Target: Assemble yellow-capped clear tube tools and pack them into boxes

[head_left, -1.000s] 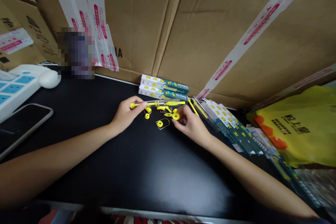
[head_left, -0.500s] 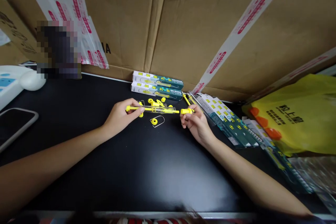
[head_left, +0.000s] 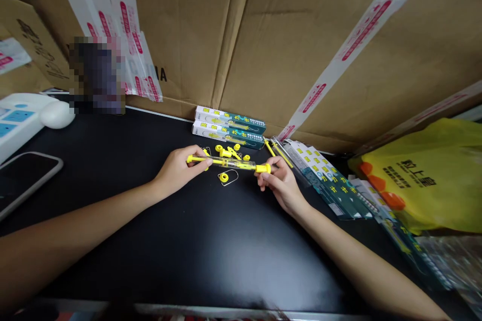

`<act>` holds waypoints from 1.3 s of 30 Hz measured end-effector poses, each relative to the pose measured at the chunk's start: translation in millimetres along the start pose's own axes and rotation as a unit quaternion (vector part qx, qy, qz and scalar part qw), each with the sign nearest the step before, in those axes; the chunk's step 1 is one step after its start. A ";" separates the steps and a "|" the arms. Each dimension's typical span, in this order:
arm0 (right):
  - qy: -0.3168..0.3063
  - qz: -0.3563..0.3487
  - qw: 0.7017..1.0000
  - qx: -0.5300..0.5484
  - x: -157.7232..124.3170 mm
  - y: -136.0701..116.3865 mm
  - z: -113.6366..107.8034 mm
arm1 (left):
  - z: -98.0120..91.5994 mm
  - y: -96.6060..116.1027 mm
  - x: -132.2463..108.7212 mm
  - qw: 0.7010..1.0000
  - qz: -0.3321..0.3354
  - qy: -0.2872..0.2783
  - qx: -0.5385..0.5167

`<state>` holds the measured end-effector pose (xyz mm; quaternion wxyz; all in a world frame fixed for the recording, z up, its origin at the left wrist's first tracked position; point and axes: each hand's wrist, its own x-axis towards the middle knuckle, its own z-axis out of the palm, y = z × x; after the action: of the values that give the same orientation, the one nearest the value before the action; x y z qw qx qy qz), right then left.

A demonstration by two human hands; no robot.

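Note:
My left hand (head_left: pixel 186 164) is closed round the left part of a clear plastic tube (head_left: pixel 241 164) with a yellow rod inside and a yellow knob at its left end. Between the fingertips of my right hand (head_left: pixel 279 175) is a yellow end cap (head_left: pixel 262 168), which meets the tube's right end. Whether the cap is fully seated I cannot tell. Just below the tube lie a yellow ring (head_left: pixel 224 178) and a bent wire loop (head_left: pixel 232 177). Behind it are several small yellow parts (head_left: pixel 226 153), partly hidden by the tube and my left fingers.
Two printed boxes (head_left: pixel 228 133) lie stacked at the back, beside yellow rods and clear tubes (head_left: pixel 278 153). Flattened boxes (head_left: pixel 331 180) and a yellow bag (head_left: pixel 422 175) are at the right. At left are a phone (head_left: pixel 26 183) and a white power strip (head_left: pixel 22 118). Cardboard (head_left: pixel 188 25) walls the back.
The yellow cap in my right hand has come to the tube's right end, closing the small gap between them. The whole view has shifted slightly.

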<state>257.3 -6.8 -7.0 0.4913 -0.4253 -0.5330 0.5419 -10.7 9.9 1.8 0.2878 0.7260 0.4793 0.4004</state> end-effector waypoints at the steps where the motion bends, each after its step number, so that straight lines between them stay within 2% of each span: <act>1: -0.002 0.001 1.000 0.003 -0.4 0.1 0.6 | 0.0 -0.4 -0.1 1.000 0.001 -0.002 0.000; 12: -0.008 0.006 1.000 0.000 -3.3 1.8 4.8 | 0.9 -3.0 0.3 1.000 0.004 -0.028 -0.011; 21: -0.059 0.013 0.995 -0.076 -4.3 5.6 3.7 | 2.5 -4.1 -1.5 0.999 0.026 -0.038 -0.007; 34: -0.065 0.011 0.992 -0.107 -6.6 2.6 7.2 | 2.7 -5.0 0.1 0.998 0.016 -0.061 -0.017; 39: -0.074 0.001 0.991 -0.109 -6.8 1.8 7.3 | 1.0 -4.8 0.9 0.999 0.017 -0.045 -0.023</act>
<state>251.0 -14.6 -8.7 0.4005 -0.4358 -0.6235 0.5109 -11.9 12.5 -2.3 0.3192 0.7444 0.4442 0.3830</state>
